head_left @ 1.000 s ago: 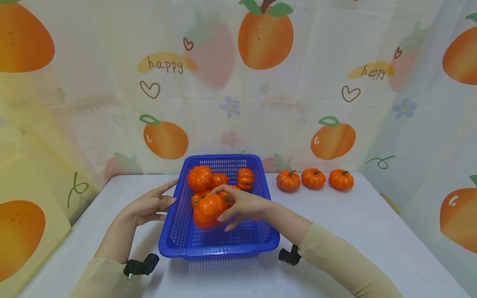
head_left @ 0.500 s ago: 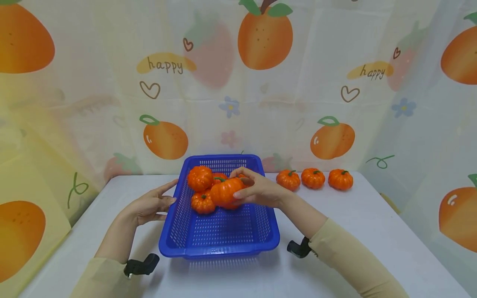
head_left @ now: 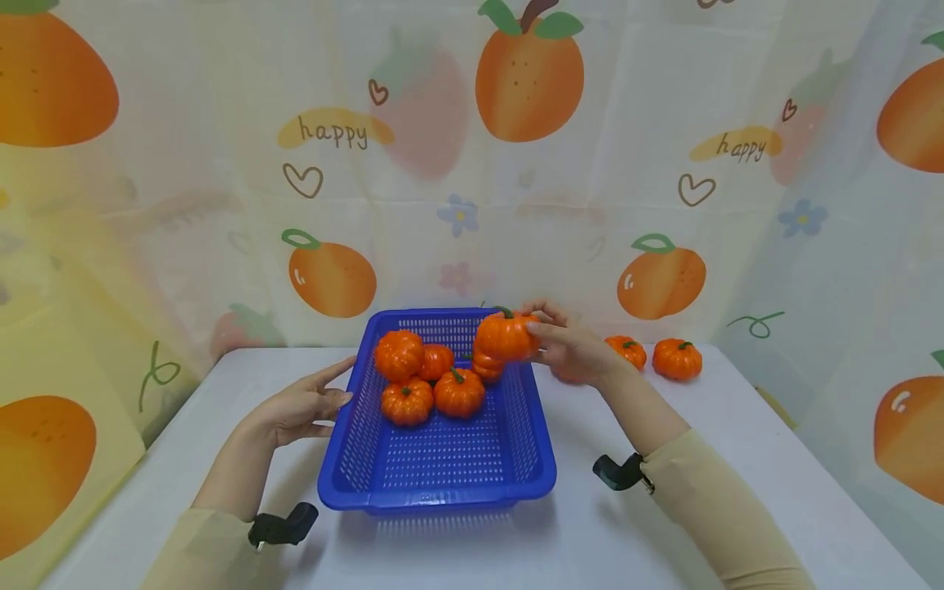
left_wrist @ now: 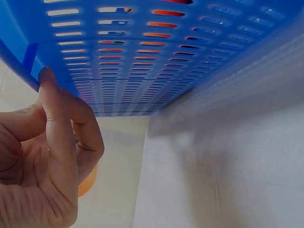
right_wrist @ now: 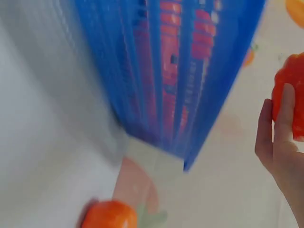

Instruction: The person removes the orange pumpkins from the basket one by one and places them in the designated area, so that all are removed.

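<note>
My right hand (head_left: 571, 348) grips a small orange pumpkin (head_left: 506, 336) with a green stem, raised over the right rim of a blue plastic basket (head_left: 435, 498). In the right wrist view, fingers lie against the ribbed side of that pumpkin (right_wrist: 289, 114). My left hand (head_left: 304, 407) holds the basket's left rim; in the left wrist view, curled fingers (left_wrist: 59, 123) reach up to the edge. Inside the basket's far half sit several pumpkins, among them a front one (head_left: 407, 401) and a bumpy one (head_left: 399, 356). One behind is partly hidden by the held pumpkin.
Right of the basket, pumpkins stand in a row on the white table (head_left: 664, 492): one at the end (head_left: 677, 360), one beside it (head_left: 627, 351), and one mostly hidden behind my right hand. A fruit-print curtain (head_left: 531, 238) hangs behind the table.
My right hand has carried the held pumpkin up and right, from the basket's middle to above its right rim. The left hand stays at the left rim.
</note>
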The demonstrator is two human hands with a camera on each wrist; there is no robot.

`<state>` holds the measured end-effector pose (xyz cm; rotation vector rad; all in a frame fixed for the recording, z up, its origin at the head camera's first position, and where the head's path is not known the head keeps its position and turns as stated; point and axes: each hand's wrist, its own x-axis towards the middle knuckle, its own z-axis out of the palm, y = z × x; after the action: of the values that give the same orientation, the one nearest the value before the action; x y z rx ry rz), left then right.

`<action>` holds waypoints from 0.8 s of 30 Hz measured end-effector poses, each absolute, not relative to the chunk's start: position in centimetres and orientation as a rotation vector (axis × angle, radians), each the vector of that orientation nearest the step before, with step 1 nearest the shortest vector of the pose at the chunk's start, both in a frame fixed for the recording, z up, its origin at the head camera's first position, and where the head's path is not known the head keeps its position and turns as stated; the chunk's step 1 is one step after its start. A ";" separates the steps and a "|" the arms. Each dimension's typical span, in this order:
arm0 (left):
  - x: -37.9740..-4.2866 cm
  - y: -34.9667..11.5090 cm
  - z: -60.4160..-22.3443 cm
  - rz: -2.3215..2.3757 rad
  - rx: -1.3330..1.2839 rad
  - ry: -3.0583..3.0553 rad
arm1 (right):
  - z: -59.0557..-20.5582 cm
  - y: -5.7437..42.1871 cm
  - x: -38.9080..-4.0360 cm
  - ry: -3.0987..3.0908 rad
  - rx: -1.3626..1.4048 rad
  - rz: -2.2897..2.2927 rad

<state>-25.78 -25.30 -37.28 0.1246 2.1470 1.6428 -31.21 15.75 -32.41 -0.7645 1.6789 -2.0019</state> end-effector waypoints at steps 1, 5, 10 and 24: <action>-25.8 -25.3 -37.3 1.643 0.128 2.147 | -32.4 16.3 -31.4 1.682 -0.752 -2.015; -25.8 -25.3 -37.3 1.644 0.129 2.144 | -32.4 18.2 -32.1 1.730 -0.698 -2.057; -25.7 -25.3 -37.3 1.646 0.116 2.149 | -33.1 20.5 -33.0 1.784 -0.636 -2.087; -25.7 -25.2 -37.3 1.637 0.099 2.170 | -37.2 25.5 -34.5 1.918 -0.434 -1.946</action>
<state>-25.73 -25.17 -37.35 0.0991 2.1698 1.6369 -34.46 25.49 -37.19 -0.4336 1.9182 -1.9462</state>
